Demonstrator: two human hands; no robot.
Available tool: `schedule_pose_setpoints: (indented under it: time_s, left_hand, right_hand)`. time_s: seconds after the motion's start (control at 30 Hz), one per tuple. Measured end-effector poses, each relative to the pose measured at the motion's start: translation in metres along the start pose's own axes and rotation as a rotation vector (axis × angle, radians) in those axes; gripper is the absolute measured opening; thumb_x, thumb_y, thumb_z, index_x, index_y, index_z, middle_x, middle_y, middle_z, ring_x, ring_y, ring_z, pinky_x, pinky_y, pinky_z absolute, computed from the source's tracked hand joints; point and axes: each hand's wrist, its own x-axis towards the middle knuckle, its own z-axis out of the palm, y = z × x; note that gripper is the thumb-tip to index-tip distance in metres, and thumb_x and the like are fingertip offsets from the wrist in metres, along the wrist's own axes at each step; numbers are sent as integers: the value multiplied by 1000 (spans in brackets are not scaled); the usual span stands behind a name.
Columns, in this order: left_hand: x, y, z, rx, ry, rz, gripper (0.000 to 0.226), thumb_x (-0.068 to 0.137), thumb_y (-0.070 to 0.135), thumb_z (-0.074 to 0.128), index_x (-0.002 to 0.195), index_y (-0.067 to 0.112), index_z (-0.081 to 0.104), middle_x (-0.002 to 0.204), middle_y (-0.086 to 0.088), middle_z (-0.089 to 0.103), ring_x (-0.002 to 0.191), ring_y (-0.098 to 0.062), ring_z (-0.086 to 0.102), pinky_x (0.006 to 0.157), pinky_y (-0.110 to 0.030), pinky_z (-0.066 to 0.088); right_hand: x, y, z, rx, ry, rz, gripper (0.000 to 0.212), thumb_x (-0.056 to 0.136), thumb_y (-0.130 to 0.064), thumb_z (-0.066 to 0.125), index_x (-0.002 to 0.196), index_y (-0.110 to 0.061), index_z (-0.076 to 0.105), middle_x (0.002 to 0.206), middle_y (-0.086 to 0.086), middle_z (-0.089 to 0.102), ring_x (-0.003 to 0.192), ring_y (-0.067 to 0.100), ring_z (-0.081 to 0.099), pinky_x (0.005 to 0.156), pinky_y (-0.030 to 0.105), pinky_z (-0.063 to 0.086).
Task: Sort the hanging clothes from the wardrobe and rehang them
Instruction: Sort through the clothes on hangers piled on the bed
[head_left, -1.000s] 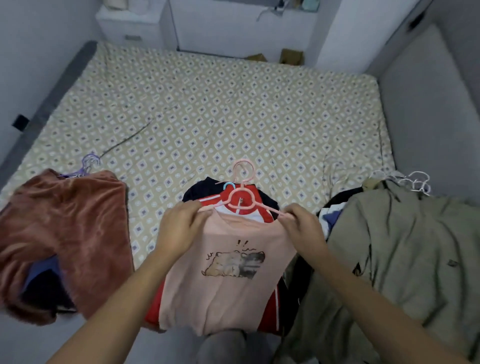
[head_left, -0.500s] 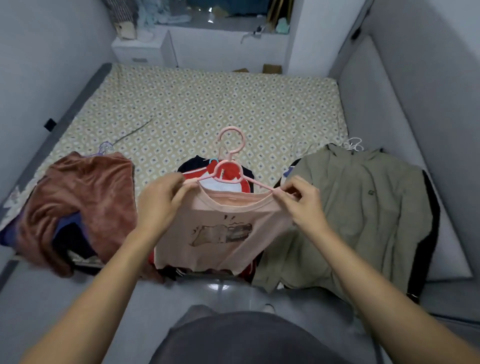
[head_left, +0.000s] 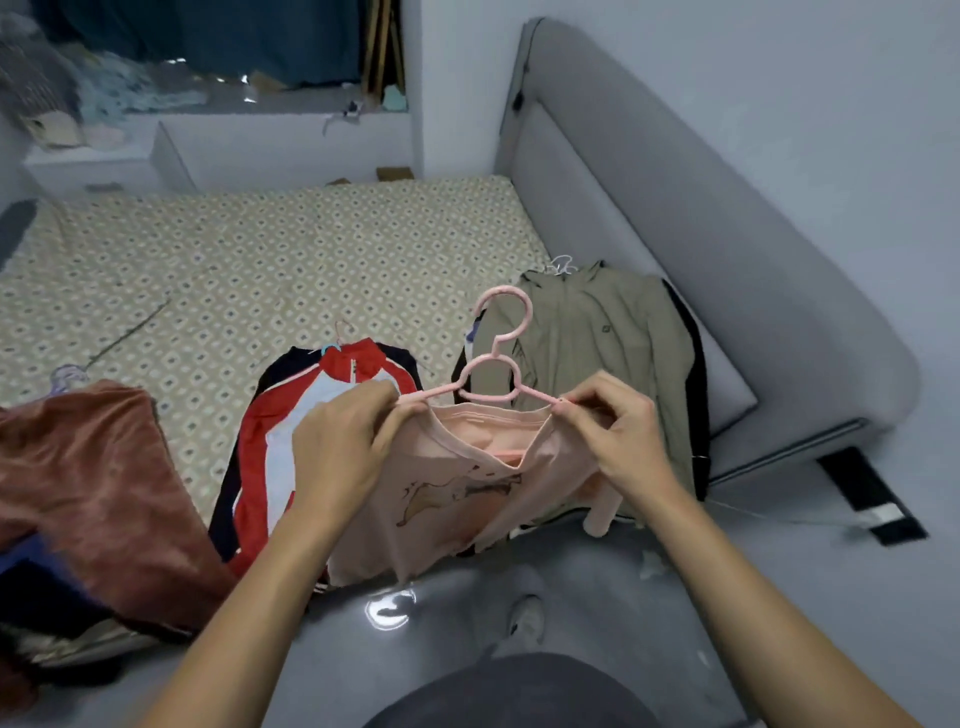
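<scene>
A: What's changed w/ the pink shirt (head_left: 457, 483)?

B: It's been lifted off the red-and-white jacket (head_left: 291, 426) it lay over a sec ago and swung right. Now held up in the air over the bed edge, in front of the olive jacket (head_left: 597, 343). Both grips are in use: left hand (head_left: 345, 441) has fingers curled, pinching the shirt's shoulder at the left arm of the pink hanger (head_left: 496, 364); right hand (head_left: 615, 431) pinches the right hanger tip and the fabric there.

A: Meaning for the task?

B: Prob. this shirt's sorted and on its way to rehang, or to another pile. Can't tell which. Neckline sags, so it may not be seated square on the hanger.

A: Nearby stuff?

B: Near left, the brown velvet garment (head_left: 88, 467) heaped over darker clothes. Red-and-white jacket in the middle, olive jacket at right by the grey headboard (head_left: 675, 218), all on the patterned bed (head_left: 260, 270).

A: In the way?

B: Nothing between the hands. Wardrobe isn't in view. Far end: white ledge (head_left: 280, 140) w/ clutter, blurred.
</scene>
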Motion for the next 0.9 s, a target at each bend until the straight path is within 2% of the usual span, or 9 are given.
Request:
schedule_pose_setpoints:
  time_s: [0.13, 0.23, 0.3, 0.4, 0.57, 0.73, 0.8, 0.9]
  left_hand:
    - [0, 31, 8, -13, -5, 36, 46, 101, 61, 50, 73, 25, 45, 63, 6, 47, 57, -16, 48, 46, -33, 31]
    - [7, 57, 19, -21, -20, 63, 47, 101, 63, 45, 75, 25, 48, 67, 6, 51, 60, -15, 50, 47, -31, 30]
    - [14, 77, 28, -38, -35, 84, 42, 102, 62, 45, 76, 28, 45, 67, 9, 49, 60, -11, 48, 46, -30, 28]
    - [26, 106, 50, -64, -61, 128, 39, 102, 56, 52, 75, 33, 37, 65, 12, 41, 60, -9, 43, 49, -24, 21]
    - [46, 135, 101, -40, -104, 169, 40, 103, 53, 57, 75, 30, 41, 66, 10, 41, 61, -10, 43, 50, -20, 21]
    - [60, 163, 144, -29, -144, 119, 42, 102, 61, 46, 76, 29, 47, 69, 9, 46, 63, -9, 46, 48, -29, 37]
    - [68, 172, 159, -25, -161, 99, 39, 103, 62, 44, 77, 32, 46, 71, 11, 47, 66, -8, 47, 49, -29, 39]
    - [87, 174, 181, -6, -195, 90, 35, 104, 61, 40, 82, 34, 48, 77, 13, 49, 72, -7, 49, 52, -28, 41]
  right_hand:
    - [-21, 0, -38, -91, -25, -20, 3, 95, -13, 74, 97, -15, 74, 93, -6, 69, 92, 17, 68, 84, 38, 53]
    - [-26, 12, -64, -143, 4, -6, 9, 102, -17, 66, 106, -18, 73, 101, -11, 70, 98, 16, 68, 89, 43, 53]
    - [-25, 26, -80, -179, 53, -3, 9, 103, -20, 64, 106, -20, 73, 100, -13, 70, 96, 14, 68, 87, 49, 51]
    - [-17, 49, -108, -208, 131, 9, 8, 103, -20, 65, 100, -22, 72, 96, -14, 70, 91, 10, 66, 87, 50, 46]
    - [15, 104, -161, -222, 112, -31, 7, 101, -19, 67, 98, -22, 72, 94, -16, 69, 88, 10, 65, 83, 50, 48]
    - [53, 148, -199, -285, 79, -83, 5, 100, -24, 68, 97, -26, 72, 95, -17, 70, 85, 4, 62, 82, 31, 41]
    - [71, 167, -210, -307, 32, -82, 6, 102, -33, 65, 99, -31, 70, 96, -18, 69, 83, 7, 62, 77, 25, 38]
    - [99, 194, -217, -315, -19, -54, 13, 102, -44, 58, 102, -36, 68, 98, -18, 68, 83, 13, 63, 75, 22, 37]
